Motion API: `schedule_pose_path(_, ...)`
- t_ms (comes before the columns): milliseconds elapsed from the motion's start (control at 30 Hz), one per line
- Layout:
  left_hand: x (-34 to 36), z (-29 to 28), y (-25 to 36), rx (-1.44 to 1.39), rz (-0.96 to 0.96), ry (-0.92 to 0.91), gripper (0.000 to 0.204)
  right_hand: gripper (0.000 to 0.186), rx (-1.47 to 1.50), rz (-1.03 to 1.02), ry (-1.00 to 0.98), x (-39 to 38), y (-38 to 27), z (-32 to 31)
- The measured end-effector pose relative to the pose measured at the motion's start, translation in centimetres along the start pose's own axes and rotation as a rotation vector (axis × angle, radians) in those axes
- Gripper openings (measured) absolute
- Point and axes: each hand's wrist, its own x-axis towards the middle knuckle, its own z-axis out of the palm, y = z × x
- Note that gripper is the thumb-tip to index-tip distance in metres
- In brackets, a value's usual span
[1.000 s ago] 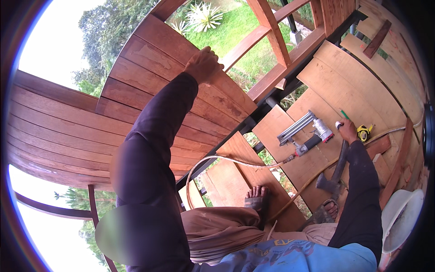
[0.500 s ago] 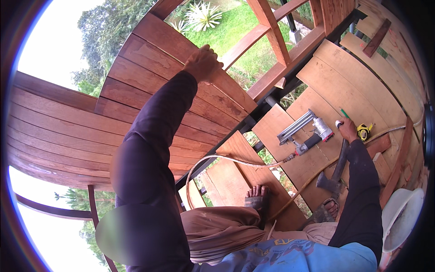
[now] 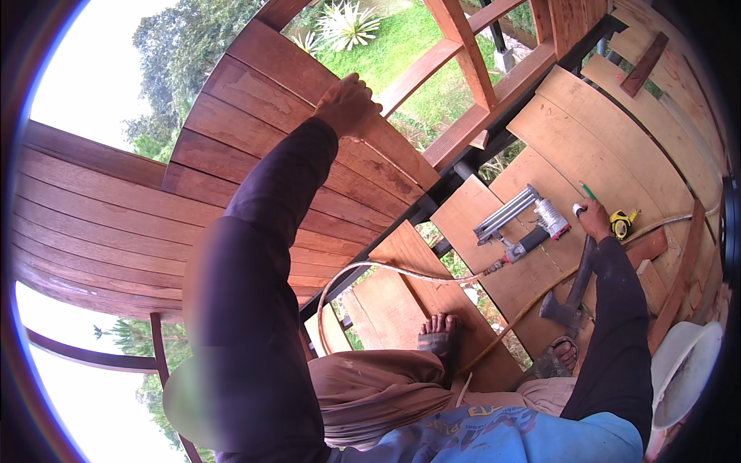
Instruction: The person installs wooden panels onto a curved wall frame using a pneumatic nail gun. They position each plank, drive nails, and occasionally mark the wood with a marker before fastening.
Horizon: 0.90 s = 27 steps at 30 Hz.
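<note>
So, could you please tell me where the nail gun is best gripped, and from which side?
Grip the nail gun by its black handle, probably from the near right: boards lie bare there, while the silver magazine lies beyond and the hose joins the handle's left end.

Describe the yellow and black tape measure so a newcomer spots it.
Find the light brown wooden boards on the right, then the bare right hand over them. Just right of that hand sits the yellow and black tape measure, its bright casing unlike the silver and black nail gun left of the hand.
</note>
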Motion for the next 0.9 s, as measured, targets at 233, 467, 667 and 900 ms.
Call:
schedule_pose_path(233, 0.2, -0.4, -0.3, -0.013, 0.070, 0.003, 0.038, 0.024, -0.010, 0.025, -0.019, -0.2, 0.1, -0.2)
schedule_pose_path(467, 0.2, -0.1, -0.1, -0.035, 0.020, 0.001, 0.040, 0.025, 0.003, 0.017, -0.007, -0.2, -0.2, -0.4)
schedule_pose_path(667, 0.4, -1.0, 0.1, -0.035, 0.028, -0.065, 0.040, 0.023, 0.016, 0.029, -0.011, -0.5, -0.7, -0.7)
schedule_pose_path(900, 0.4, -0.6, 0.0, 0.001, 0.035, -0.045, 0.043, 0.023, -0.004, 0.014, 0.002, -0.4, -0.1, -0.5)
